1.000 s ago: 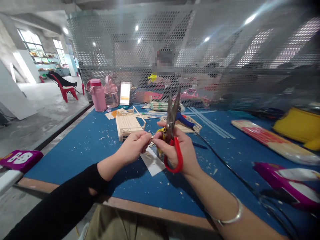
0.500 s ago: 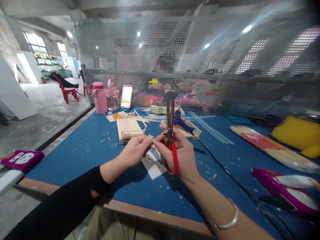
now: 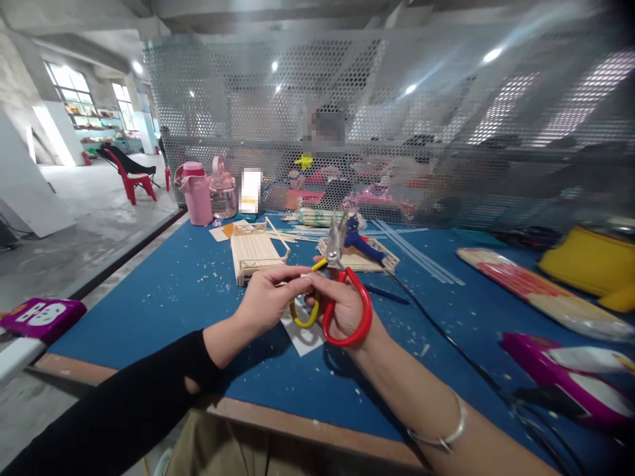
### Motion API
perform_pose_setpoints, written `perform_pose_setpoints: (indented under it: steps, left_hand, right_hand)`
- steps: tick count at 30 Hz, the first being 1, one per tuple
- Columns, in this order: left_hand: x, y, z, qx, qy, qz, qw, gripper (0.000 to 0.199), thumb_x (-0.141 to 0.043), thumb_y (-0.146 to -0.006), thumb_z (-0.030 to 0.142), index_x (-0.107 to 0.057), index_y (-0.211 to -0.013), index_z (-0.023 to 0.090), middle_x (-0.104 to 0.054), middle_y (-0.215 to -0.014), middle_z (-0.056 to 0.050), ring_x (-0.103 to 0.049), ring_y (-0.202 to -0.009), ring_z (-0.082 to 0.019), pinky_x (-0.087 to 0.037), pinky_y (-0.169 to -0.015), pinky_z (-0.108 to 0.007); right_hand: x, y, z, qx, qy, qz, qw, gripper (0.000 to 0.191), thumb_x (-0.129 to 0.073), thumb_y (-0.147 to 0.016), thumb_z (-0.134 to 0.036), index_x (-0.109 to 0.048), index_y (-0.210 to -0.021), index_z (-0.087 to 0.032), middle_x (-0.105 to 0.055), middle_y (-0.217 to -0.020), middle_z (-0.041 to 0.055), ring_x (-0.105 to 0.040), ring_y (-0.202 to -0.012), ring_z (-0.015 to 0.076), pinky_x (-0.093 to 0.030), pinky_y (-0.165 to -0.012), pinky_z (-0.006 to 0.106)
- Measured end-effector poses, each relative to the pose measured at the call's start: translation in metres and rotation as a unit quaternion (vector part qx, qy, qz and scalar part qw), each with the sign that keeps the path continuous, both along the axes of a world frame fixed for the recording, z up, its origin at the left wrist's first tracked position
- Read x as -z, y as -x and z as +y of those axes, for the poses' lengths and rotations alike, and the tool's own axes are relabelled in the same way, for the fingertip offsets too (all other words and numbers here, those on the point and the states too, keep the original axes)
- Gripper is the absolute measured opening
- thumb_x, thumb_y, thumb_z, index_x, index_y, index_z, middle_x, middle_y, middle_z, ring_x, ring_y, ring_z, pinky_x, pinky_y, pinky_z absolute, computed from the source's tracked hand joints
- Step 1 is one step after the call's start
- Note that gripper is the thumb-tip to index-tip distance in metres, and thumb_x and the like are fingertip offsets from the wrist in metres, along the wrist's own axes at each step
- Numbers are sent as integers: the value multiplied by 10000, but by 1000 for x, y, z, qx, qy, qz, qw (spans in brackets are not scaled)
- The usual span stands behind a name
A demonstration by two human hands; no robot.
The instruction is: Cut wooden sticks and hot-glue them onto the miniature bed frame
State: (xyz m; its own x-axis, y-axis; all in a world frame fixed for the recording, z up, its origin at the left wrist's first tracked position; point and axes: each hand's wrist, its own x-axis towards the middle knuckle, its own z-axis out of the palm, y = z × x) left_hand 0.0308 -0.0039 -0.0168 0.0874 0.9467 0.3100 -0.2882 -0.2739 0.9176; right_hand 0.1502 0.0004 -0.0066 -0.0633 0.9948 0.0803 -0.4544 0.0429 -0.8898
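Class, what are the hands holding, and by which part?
The right hand holds metal scissors with red and yellow handles, by those handles. Whether the left hand pinches anything cannot be told.

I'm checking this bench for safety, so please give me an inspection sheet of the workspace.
Surface: blue tabletop, pale scraps scattered.
Things: stick frame beyond the left hand; a second beside the blue tool.
Clutter: bagged sticks, white paper, pink flask.
Grip: right hand holds red-and-yellow-handled scissors; fingertips of both hands meet; anything pinched is too small to identify.
Cables: black cable crosses the right side, towards a purple power strip.
Surroundings: mesh screen ahead, people behind; red chair left.
Spills: nothing seen.
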Motion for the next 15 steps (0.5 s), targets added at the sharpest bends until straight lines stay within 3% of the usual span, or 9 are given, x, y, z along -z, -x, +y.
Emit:
perform_pose_setpoints:
  steps: [3,5,7,10,12,15]
  left_hand:
    - [1,3,1,-41,-50,55,996,161,-657,-750,282,-716,-823,152,-699,-799,-56,-617,-736,-146,-486,-710,-287]
    - [1,6,1,-90,-106,144,980,155,-606,-793,274,-690,-801,144,-674,-766,-54,-589,-689,-135,-467,-653,-268]
    - [-1,9,1,-128,-179,271,937,150,-586,-809,255,-669,-760,140,-637,-697,-43,-546,-631,-131,-430,-598,-257]
    - [-3,14,0,-134,-260,415,861,158,-558,-827,212,-664,-737,138,-619,-667,-47,-537,-637,-150,-408,-604,-269]
    - [-4,16,0,-132,-271,454,838,174,-531,-845,205,-667,-757,143,-628,-688,-57,-547,-652,-162,-411,-616,-277]
    - [-4,19,2,-140,-275,470,827,187,-514,-860,234,-672,-800,154,-637,-725,-70,-557,-681,-177,-419,-637,-287]
  right_hand:
    - [-2,0,-3,19,-5,-18,1000,479,-824,-482,-307,-551,-862,-205,-602,-599,-64,-539,-469,75,-442,-418,174]
    - [-5,-1,-6,34,-24,-32,999,482,-818,-519,-311,-539,-902,-221,-588,-593,-78,-530,-472,74,-430,-427,176]
    - [-9,-1,-9,51,-53,-61,995,482,-820,-529,-288,-533,-910,-225,-585,-596,-83,-526,-478,74,-428,-451,184]
    - [-12,-2,-11,89,-106,-156,978,507,-835,-483,-261,-532,-888,-213,-591,-602,-73,-565,-533,96,-458,-532,216]
    - [-11,-2,-11,118,-127,-219,960,507,-831,-480,-282,-535,-885,-208,-591,-592,-67,-592,-566,120,-472,-566,241]
    - [-9,-2,-10,139,-137,-264,945,483,-817,-506,-326,-543,-885,-205,-602,-586,-55,-603,-563,136,-483,-576,264]
